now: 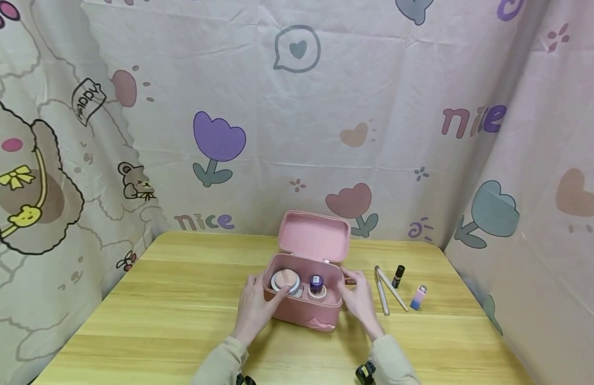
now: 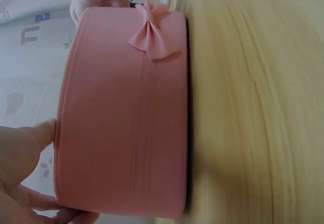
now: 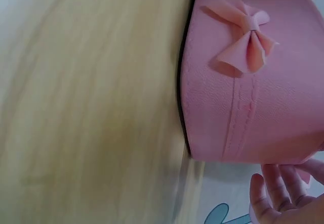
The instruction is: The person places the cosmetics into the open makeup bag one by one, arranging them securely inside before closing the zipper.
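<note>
A pink cosmetic case (image 1: 302,313) stands on the table with its lid (image 1: 314,235) raised. Inside are a round white-rimmed container with a beige top (image 1: 284,279) and a small purple-capped jar (image 1: 316,282) above a pale round piece (image 1: 317,293). My left hand (image 1: 256,305) grips the case's left end, its thumb over the front rim near the round container. At the right end, my right hand (image 1: 358,299) holds the side by the rim. A pink bow (image 2: 154,34) decorates the front, seen also in the right wrist view as a bow (image 3: 248,34).
Right of the case lie two slim pale sticks (image 1: 382,291), a black-capped tube (image 1: 398,276) and a pink-and-blue tube (image 1: 418,298). A brown item (image 1: 349,282) shows partly behind my right hand. Patterned curtains (image 1: 258,96) surround the wooden table (image 1: 181,299).
</note>
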### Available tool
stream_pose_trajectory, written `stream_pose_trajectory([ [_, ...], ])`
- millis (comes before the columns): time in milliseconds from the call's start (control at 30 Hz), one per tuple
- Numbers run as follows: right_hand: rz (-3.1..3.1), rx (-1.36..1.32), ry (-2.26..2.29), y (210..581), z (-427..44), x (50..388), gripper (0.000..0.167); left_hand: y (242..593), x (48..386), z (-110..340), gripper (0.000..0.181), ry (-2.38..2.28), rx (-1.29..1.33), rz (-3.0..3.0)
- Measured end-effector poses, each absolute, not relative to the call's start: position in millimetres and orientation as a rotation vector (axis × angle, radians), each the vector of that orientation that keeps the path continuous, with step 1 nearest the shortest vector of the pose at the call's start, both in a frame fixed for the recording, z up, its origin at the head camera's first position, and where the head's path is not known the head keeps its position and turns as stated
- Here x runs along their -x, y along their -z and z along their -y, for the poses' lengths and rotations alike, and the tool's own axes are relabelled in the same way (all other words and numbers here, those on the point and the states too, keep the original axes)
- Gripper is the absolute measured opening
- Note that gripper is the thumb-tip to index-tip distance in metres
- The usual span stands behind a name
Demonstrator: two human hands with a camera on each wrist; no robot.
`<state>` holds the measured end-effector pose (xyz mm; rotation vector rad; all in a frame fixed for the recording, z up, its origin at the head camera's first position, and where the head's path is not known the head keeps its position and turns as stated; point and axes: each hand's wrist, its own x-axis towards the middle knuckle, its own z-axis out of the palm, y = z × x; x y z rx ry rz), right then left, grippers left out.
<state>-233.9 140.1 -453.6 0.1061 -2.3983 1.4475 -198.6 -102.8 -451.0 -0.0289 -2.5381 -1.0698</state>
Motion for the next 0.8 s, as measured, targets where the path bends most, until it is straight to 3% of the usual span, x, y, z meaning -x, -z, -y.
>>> stream_pose_trajectory([
  [300, 2.411, -0.158, -1.448, 458, -148, 247, 0.039, 450, 190, 104, 0.059, 1.051, 0.079, 2.508],
  [533, 2.437, -0.201, -1.483, 458, -155, 252, 0.038, 448, 196, 118, 0.026, 1.216, 0.143, 2.419],
  [800, 2.421, -0.208, -1.542, 459, -157, 252, 0.037, 444, 230, 140, 0.037, 1.539, 0.296, 2.442],
])
